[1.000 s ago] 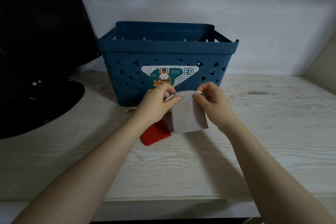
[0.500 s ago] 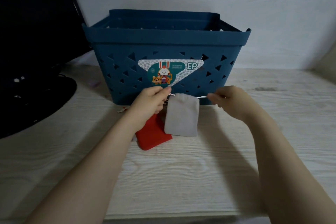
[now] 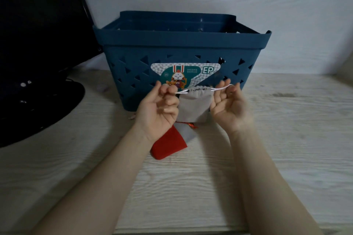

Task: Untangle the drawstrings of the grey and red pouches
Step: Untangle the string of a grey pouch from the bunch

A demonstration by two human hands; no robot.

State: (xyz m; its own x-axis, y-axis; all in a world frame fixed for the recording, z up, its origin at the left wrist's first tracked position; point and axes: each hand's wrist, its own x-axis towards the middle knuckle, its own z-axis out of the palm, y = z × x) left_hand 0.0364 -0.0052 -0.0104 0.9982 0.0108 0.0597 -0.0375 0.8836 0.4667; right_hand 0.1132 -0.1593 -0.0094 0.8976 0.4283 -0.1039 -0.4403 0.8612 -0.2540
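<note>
Pinching the white drawstring (image 3: 221, 88) ends, the left hand (image 3: 159, 109) and right hand (image 3: 230, 107) now face palms-up. Grey pouch (image 3: 194, 106) has cinched shut and risen off the red pouch (image 3: 168, 144), near the blue basket (image 3: 181, 44).

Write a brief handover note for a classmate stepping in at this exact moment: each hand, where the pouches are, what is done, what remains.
Left hand: pinches the white drawstring at the left of the grey pouch.
Right hand: its grip is on the drawstring's right end, which runs over its fingertips.
Grey pouch: hangs between the hands in front of the blue basket, mouth gathered.
Red pouch: lies on the wooden table, under the left wrist.
Done: grey pouch lifted, string pulled sideways.
Left: whether the strings are free cannot be told; check, then finish.
</note>
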